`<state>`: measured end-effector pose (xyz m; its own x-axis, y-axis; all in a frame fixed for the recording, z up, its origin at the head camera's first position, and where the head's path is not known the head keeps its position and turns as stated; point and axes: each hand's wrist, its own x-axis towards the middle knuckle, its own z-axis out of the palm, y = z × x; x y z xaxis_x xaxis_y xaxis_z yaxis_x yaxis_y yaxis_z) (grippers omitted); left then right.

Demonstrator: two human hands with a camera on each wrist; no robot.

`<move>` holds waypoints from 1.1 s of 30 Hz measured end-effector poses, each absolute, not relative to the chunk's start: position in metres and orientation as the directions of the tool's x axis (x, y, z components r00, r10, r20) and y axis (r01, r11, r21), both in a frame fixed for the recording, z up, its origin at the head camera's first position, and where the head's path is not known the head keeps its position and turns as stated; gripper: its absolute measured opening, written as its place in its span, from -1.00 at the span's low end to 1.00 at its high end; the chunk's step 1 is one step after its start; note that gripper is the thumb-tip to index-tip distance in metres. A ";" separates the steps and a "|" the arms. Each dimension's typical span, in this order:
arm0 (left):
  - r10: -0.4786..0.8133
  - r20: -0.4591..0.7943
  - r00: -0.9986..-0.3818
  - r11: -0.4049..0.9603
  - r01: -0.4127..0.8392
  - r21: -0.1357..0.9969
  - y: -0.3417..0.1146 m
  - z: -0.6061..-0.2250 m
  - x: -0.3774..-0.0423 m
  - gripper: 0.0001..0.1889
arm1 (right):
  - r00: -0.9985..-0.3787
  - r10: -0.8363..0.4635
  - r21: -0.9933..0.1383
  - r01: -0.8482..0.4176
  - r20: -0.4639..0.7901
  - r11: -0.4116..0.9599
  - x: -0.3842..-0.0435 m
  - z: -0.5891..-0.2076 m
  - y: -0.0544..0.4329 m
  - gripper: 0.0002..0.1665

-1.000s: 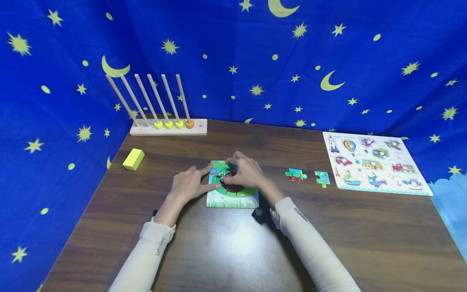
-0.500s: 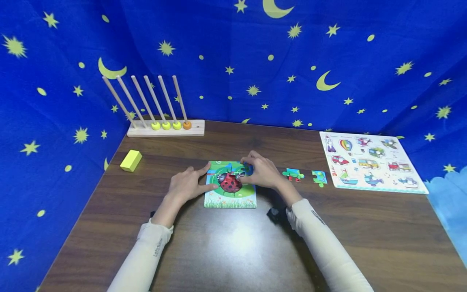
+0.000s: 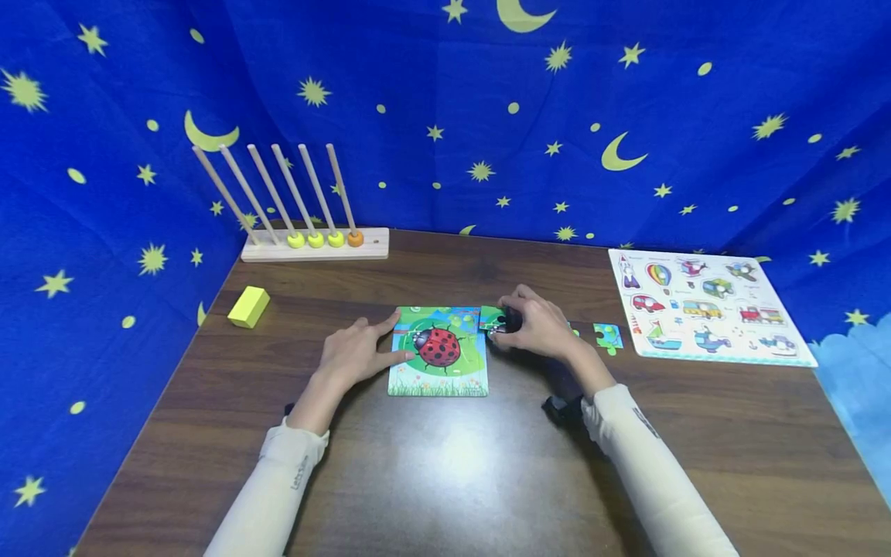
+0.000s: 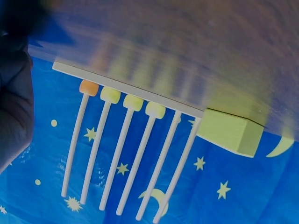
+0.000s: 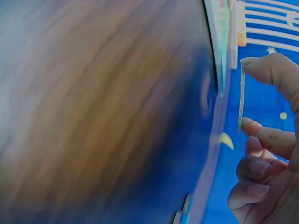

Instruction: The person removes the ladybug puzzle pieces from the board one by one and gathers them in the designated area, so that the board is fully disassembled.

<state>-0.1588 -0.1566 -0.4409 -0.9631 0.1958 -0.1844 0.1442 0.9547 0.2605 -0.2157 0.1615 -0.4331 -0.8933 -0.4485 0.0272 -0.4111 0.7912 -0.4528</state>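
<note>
A deep-blue cloth (image 3: 418, 77) printed with pale-yellow stars, moons and dots hangs beyond and on both sides of the square puzzle board (image 3: 437, 377), which is green and blue and bears a red, black-spotted ladybird. This board lies on a dark-brown wood-grain table (image 3: 390, 480). On the person's side of it, two forearms reach in, wearing cream-coloured long sleeves (image 3: 274, 491). Well to its right and a little farther back lies a white rectangular board (image 3: 732, 325) set with coloured vehicle pictures. Beyond it to the left stands a pale wooden bar (image 3: 313, 254) carrying six slender wooden rods (image 3: 293, 189).

The left hand (image 3: 350, 354) is at the board's left edge, clasping nothing; its index finger and thumb are spread apart, their tips on that edge. The right hand (image 3: 539, 325) is just past the board's far right corner, pinching a thin, green-faced jigsaw piece (image 3: 490, 319) between thumb and finger. Whether that piece touches the board cannot be told.

A bright-yellow rectangular block (image 3: 248, 307) sits well to the board's left. To its right, past the right hand, lies a blue-and-green jigsaw piece (image 3: 607, 336). Smallest are three round yellow beads (image 3: 315, 240) and one orange bead (image 3: 356, 238), at the feet of four rods, also beyond the board to the left.
</note>
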 end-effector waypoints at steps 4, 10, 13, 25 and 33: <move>0.196 -0.179 -0.964 0.957 0.148 0.251 -0.156 -0.442 -0.159 -0.08 | -0.899 -0.438 -0.448 -0.394 0.006 0.803 -0.215 -0.435 0.171 -0.32; 0.194 -0.179 -0.965 0.957 0.146 0.250 -0.156 -0.441 -0.159 -0.08 | -0.906 -0.423 -0.434 -0.371 -0.026 0.821 -0.213 -0.440 0.183 -0.32; 0.192 -0.182 -0.964 0.957 0.143 0.251 -0.157 -0.440 -0.159 -0.08 | -0.906 -0.423 -0.435 -0.366 -0.038 0.823 -0.213 -0.441 0.186 -0.32; 0.198 -0.176 -0.964 0.956 0.150 0.251 -0.156 -0.441 -0.159 -0.08 | -0.903 -0.425 -0.418 -0.365 -0.057 0.832 -0.214 -0.441 0.186 -0.35; 0.195 -0.180 -0.964 0.956 0.147 0.253 -0.156 -0.441 -0.159 -0.08 | -0.901 -0.428 -0.407 -0.369 -0.062 0.836 -0.214 -0.441 0.185 -0.35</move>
<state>-0.1586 -0.1557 -0.4405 -0.9641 0.1954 -0.1798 0.1466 0.9563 0.2530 -0.2137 0.1854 -0.4410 -0.9015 -0.4284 -0.0618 -0.3692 0.8355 -0.4069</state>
